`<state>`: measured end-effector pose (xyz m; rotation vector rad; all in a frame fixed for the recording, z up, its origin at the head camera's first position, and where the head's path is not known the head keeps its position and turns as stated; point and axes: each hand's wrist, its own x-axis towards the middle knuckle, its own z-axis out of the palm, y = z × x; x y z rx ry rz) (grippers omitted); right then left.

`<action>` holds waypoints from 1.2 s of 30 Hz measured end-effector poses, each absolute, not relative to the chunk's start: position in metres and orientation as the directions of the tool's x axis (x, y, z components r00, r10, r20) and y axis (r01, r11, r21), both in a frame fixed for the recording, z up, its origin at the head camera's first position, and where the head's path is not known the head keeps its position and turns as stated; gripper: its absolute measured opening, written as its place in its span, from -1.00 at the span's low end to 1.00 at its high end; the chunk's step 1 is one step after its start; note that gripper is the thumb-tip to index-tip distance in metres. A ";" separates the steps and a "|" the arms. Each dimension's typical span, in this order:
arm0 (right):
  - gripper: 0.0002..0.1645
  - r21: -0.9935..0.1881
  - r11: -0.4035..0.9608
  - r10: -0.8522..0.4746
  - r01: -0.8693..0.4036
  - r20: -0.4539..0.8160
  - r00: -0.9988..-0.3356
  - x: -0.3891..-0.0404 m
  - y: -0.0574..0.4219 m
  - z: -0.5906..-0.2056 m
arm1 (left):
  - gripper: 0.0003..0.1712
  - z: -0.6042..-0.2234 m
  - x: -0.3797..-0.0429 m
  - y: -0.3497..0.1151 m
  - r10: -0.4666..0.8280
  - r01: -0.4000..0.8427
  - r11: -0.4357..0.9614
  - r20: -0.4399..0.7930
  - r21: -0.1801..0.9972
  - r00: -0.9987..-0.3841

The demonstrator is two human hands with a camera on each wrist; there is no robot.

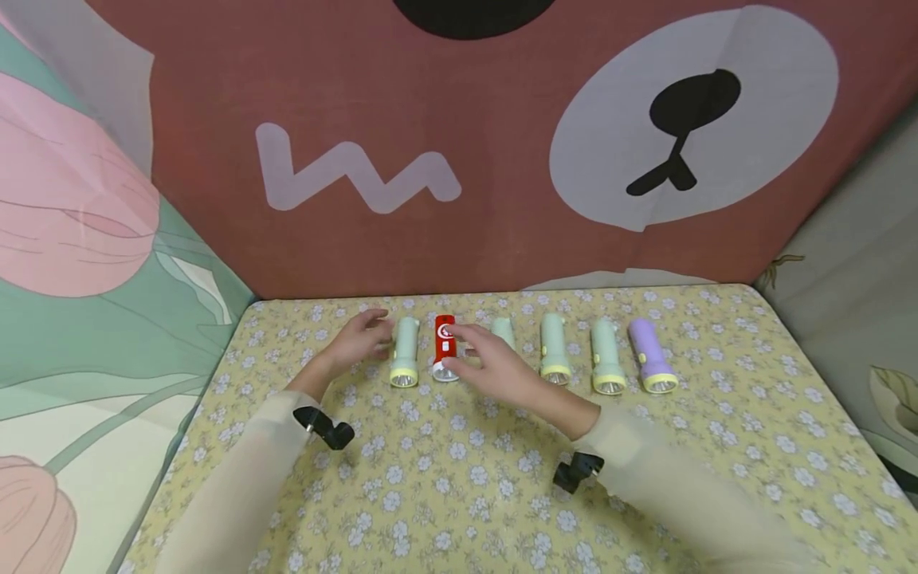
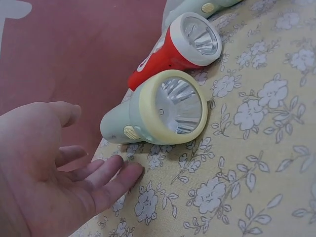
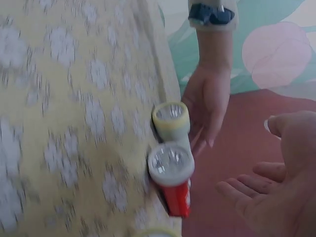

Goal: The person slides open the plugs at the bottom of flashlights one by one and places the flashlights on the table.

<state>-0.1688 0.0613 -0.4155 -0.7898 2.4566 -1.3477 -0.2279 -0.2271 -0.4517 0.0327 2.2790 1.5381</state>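
Observation:
My left hand [image 1: 361,339] is beside the leftmost pale green flashlight [image 1: 406,351], its relaxed fingers near the barrel and nothing in its grasp. In the left wrist view that flashlight [image 2: 163,111] lies on its side, yellow-rimmed lens toward the camera. A red flashlight [image 1: 445,343] with a white head lies just right of it. Over the gap beyond the red one hovers my right hand [image 1: 495,363], fingers extended and holding nothing; it partly hides another pale green flashlight [image 1: 504,329]. The right wrist view shows the red flashlight [image 3: 177,197] apart from the right hand's fingers.
Farther right lie two more pale green flashlights [image 1: 554,347] and a purple flashlight [image 1: 651,355], completing a row near the back edge. A floral yellow cloth [image 1: 430,494] covers the table. Printed fabric [image 1: 502,239] hangs behind it and at both sides.

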 end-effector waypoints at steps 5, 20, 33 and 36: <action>-0.30 -0.906 0.347 -0.537 -0.241 0.019 -0.843 -0.161 0.047 -0.418 | -0.25 -0.453 -0.230 -0.227 0.235 -0.232 0.380 -0.336 0.895 -0.912; -0.21 -0.955 0.265 -0.565 -0.135 -0.040 -0.824 -0.142 0.009 -0.433 | -0.27 -0.454 -0.232 -0.224 0.264 -0.250 0.408 -0.375 0.878 -0.888; -0.10 -0.931 0.331 -0.524 -0.154 -0.046 -0.850 -0.140 -0.017 -0.448 | -0.24 -0.459 -0.233 -0.226 0.289 -0.264 0.355 -0.374 0.897 -0.882; -0.09 -0.932 0.322 -0.523 -0.167 -0.028 -0.852 -0.141 -0.021 -0.452 | -0.25 -0.459 -0.233 -0.226 0.293 -0.260 0.350 -0.369 0.900 -0.882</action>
